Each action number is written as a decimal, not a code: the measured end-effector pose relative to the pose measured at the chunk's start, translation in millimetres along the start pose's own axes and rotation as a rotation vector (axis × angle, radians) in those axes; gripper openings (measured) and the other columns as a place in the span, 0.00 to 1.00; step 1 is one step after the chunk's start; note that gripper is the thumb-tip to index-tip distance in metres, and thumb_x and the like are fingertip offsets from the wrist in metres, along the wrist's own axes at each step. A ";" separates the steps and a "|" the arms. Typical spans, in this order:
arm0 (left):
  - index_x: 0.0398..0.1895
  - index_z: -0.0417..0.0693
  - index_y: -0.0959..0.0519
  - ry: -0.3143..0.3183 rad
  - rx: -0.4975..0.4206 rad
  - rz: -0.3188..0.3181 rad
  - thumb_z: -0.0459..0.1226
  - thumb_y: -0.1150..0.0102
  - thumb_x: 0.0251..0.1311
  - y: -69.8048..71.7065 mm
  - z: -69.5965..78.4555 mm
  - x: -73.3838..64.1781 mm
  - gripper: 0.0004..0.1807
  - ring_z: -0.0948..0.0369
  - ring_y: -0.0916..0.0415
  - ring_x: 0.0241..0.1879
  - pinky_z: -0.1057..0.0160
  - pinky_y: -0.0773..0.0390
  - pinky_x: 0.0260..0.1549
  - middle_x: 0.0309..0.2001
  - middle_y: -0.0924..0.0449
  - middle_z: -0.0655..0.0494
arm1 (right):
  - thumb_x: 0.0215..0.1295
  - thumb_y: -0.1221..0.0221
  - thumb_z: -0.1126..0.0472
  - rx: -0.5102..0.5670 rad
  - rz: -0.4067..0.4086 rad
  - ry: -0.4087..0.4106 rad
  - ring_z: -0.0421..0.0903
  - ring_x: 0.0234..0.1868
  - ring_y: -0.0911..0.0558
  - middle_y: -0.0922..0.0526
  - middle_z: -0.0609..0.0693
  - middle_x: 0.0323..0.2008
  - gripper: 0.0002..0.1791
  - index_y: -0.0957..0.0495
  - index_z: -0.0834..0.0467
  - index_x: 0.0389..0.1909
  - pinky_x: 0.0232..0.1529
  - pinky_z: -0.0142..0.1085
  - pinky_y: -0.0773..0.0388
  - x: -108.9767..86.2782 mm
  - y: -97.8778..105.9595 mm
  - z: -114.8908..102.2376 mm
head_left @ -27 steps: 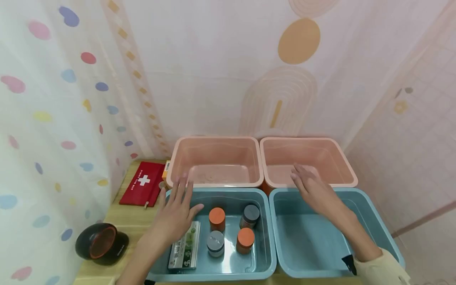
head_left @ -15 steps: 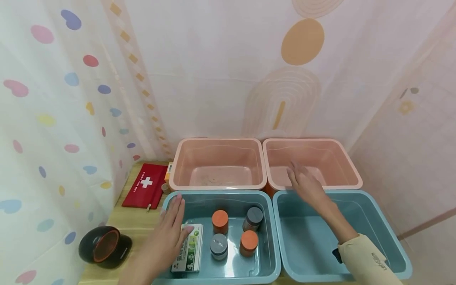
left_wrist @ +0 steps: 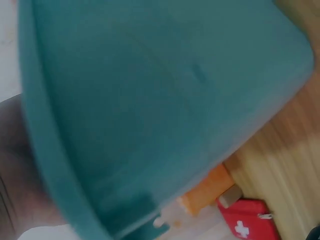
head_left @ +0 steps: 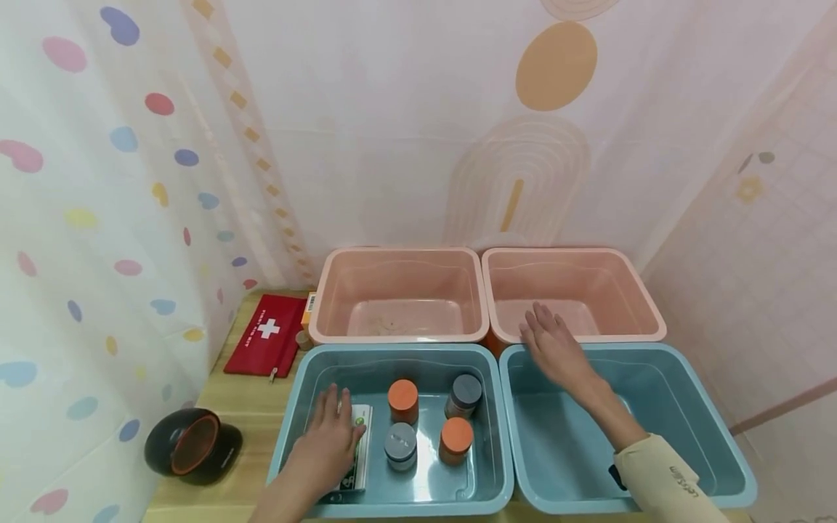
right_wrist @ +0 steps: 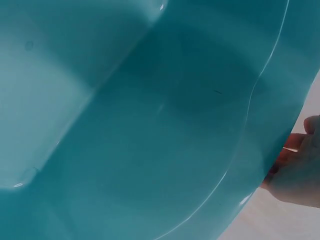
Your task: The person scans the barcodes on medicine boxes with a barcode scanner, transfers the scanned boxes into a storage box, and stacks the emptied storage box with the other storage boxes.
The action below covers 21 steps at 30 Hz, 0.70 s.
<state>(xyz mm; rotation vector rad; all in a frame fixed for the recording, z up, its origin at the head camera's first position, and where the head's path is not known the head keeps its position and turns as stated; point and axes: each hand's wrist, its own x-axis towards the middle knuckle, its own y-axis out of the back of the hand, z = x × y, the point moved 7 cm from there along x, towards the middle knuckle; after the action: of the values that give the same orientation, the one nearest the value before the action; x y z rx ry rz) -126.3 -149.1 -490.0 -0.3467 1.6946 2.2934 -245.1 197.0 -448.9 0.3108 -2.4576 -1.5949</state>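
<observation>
In the head view my left hand (head_left: 323, 444) is over the left part of the left blue bin (head_left: 503, 436), fingers fairly straight. Beneath it lies a flat white and green box (head_left: 360, 454), partly covered by the hand; whether they touch I cannot tell. Beside the box stand two orange-capped jars (head_left: 403, 399) and two grey-capped jars (head_left: 401, 444). My right hand (head_left: 559, 356) hovers with straight fingers over the meeting rims of the right blue bin (head_left: 686, 428) and right pink bin (head_left: 582, 276). It holds nothing visible. Both wrist views show mostly blue bin walls.
A left pink bin (head_left: 399, 276) stands behind the left blue one. On the wooden table (head_left: 255, 428) to the left lie a red first aid pouch (head_left: 268, 335), an orange box (head_left: 309, 309), a small brown cylinder (head_left: 304, 340) and a black rounded object (head_left: 189, 444). Curtains hang behind.
My left hand has come down from the back left rim of the left blue bin to over the white and green box. The right hand has barely moved.
</observation>
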 end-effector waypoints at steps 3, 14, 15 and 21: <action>0.80 0.24 0.38 0.022 0.025 0.002 0.45 0.36 0.79 -9.7 -0.3 5.3 0.41 0.25 0.44 0.80 0.26 0.22 0.60 0.81 0.44 0.20 | 0.90 0.54 0.54 -0.051 -0.049 0.009 0.74 0.86 0.48 0.46 0.76 0.83 0.33 0.39 0.75 0.81 0.84 0.68 0.53 -1.9 -6.3 -1.9; 0.75 0.17 0.36 0.068 0.068 0.004 0.44 0.31 0.74 -31.3 -4.9 18.0 0.43 0.24 0.37 0.77 0.31 0.26 0.70 0.77 0.44 0.13 | 0.89 0.50 0.52 -0.031 -0.045 0.015 0.73 0.88 0.59 0.58 0.73 0.87 0.39 0.49 0.75 0.84 0.85 0.70 0.64 -5.1 -11.1 -4.6; 0.75 0.17 0.36 0.067 0.065 0.002 0.44 0.31 0.74 -32.4 -5.7 18.4 0.43 0.24 0.38 0.77 0.31 0.28 0.71 0.77 0.44 0.13 | 0.89 0.50 0.52 -0.023 -0.046 0.014 0.73 0.88 0.60 0.59 0.73 0.87 0.39 0.49 0.75 0.84 0.85 0.70 0.64 -4.4 -11.0 -4.3; 0.76 0.18 0.36 0.082 0.047 -0.046 0.44 0.32 0.75 -41.7 -7.5 23.9 0.42 0.24 0.44 0.80 0.30 0.35 0.76 0.79 0.47 0.13 | 0.88 0.49 0.47 0.022 -0.010 0.026 0.73 0.88 0.59 0.57 0.73 0.87 0.43 0.49 0.75 0.84 0.83 0.72 0.65 -5.9 -9.8 -1.2</action>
<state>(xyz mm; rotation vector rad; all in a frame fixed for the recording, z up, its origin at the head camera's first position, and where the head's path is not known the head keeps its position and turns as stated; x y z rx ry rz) -133.8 -142.9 -537.7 -0.4704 1.7570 2.2314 -238.4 193.7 -457.7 0.3455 -2.4588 -1.5588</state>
